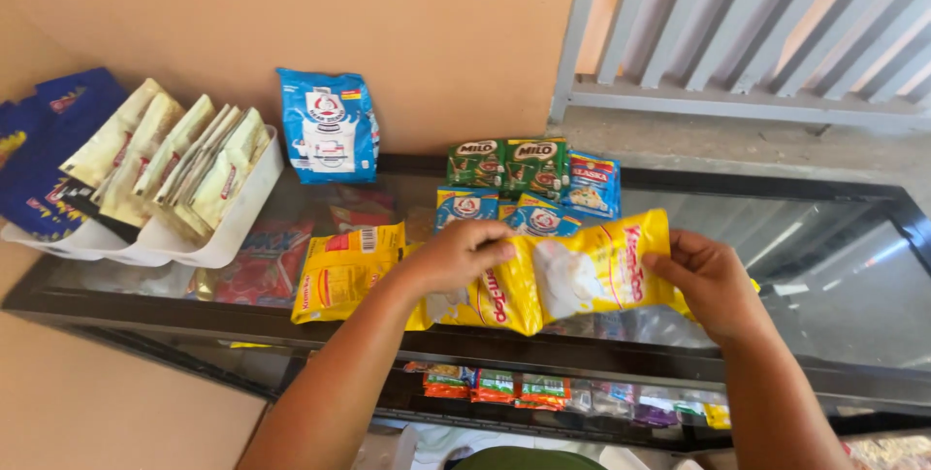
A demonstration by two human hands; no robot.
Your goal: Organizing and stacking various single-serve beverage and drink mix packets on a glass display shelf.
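Glass counter (834, 266) — both hands' grip closed on yellow sachets (582, 271), green packets (509, 162) behind.

hands: left (464, 255), right (713, 281) | gripping yellow sachet strip (582, 271) | over glass counter (834, 266)

Yellow packets (582, 271) with red lettering; green sachets (509, 162) behind them; blue pouch (330, 126) further left; white tray (233, 227).
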